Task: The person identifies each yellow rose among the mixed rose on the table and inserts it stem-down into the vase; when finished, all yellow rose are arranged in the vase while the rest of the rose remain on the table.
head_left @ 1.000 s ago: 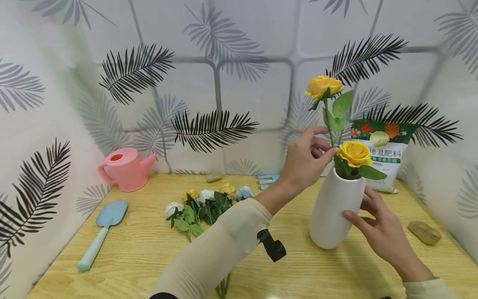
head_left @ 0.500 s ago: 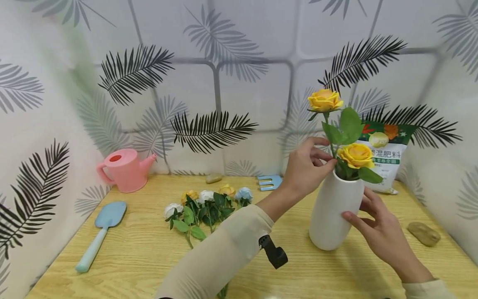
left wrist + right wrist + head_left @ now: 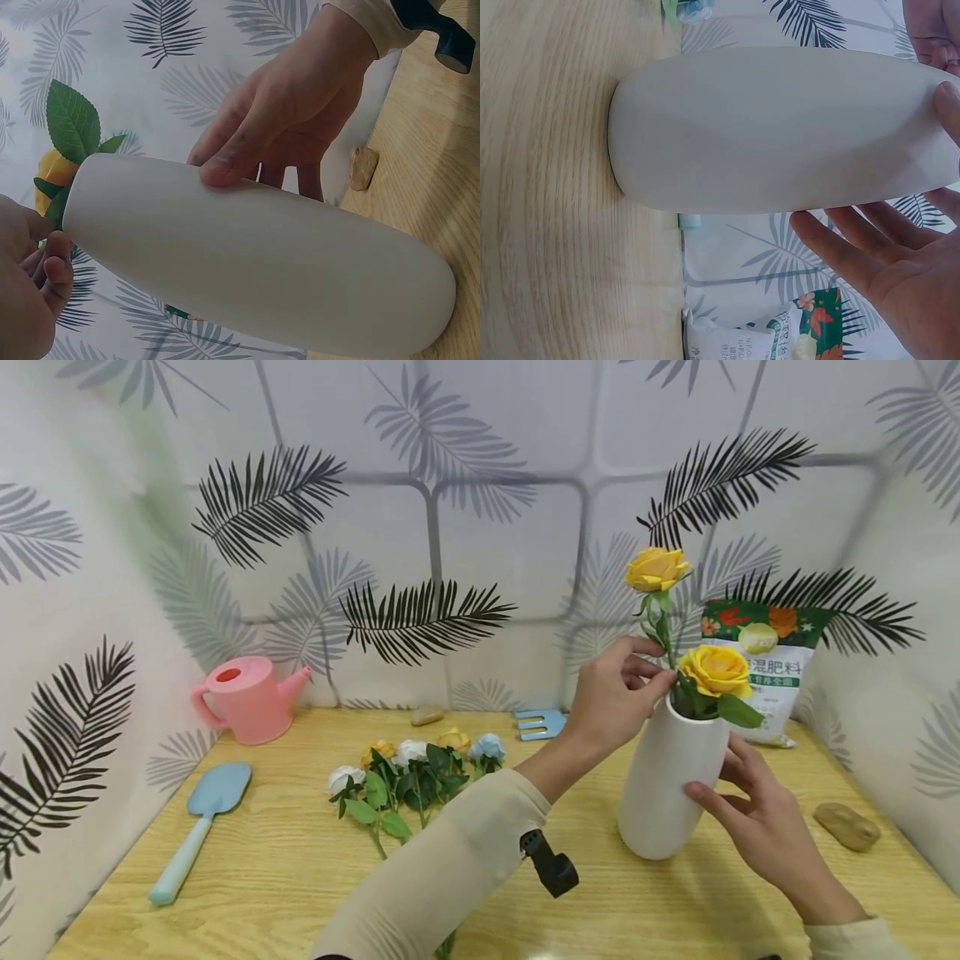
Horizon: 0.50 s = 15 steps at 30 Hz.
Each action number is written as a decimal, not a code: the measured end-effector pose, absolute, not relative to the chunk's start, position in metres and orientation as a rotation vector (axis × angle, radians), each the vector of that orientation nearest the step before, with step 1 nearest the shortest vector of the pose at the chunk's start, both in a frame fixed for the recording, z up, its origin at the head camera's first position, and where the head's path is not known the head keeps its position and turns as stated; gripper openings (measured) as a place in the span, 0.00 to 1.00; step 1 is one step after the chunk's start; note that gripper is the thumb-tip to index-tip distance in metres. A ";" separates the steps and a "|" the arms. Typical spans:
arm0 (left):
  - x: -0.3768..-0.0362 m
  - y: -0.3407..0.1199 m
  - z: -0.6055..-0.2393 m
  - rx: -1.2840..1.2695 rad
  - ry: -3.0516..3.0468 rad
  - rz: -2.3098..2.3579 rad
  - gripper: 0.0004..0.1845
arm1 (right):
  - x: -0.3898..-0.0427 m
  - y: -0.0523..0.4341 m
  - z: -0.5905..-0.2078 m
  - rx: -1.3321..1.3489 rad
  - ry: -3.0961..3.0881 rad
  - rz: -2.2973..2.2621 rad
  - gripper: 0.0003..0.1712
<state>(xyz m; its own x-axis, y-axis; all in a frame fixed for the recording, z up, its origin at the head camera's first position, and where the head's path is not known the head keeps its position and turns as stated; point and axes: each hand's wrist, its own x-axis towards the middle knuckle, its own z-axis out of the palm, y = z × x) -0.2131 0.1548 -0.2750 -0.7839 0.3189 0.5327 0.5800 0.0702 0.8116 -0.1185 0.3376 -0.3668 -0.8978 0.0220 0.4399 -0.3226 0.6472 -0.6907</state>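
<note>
A white vase (image 3: 671, 785) stands upright on the wooden table, with one yellow rose (image 3: 714, 670) resting low at its mouth. A second, taller yellow rose (image 3: 657, 568) rises above it. My left hand (image 3: 618, 689) pinches this taller rose's stem between thumb and fingers, right at the vase rim; the stem's lower end is hidden inside the vase. On the vase's right side my right hand (image 3: 768, 827) holds the wall, thumb in front and fingers behind, as the vase (image 3: 780, 131) in the right wrist view also shows.
Several white, yellow and blue roses (image 3: 412, 777) lie mid-table, partly behind the left sleeve. A pink watering can (image 3: 251, 702), a blue trowel (image 3: 202, 827) and a blue hand fork (image 3: 542, 724) lie about. Behind the vase stands a fertilizer bag (image 3: 772, 677); a stone (image 3: 847, 825) sits right.
The taller rose has come down toward the vase with my left hand and has turned, so its large leaf no longer shows at the right. My right hand has stayed on the vase.
</note>
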 end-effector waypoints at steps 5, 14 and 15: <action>-0.213 0.154 -0.275 -0.906 -2.120 -1.808 0.11 | -0.119 0.338 -0.366 0.228 -2.465 1.137 0.43; -0.212 0.154 -0.276 -0.892 -2.116 -1.817 0.11 | -0.118 0.338 -0.366 0.209 -2.480 1.137 0.43; -0.213 0.154 -0.275 -0.890 -2.114 -1.820 0.11 | -0.118 0.338 -0.366 0.209 -2.480 1.136 0.43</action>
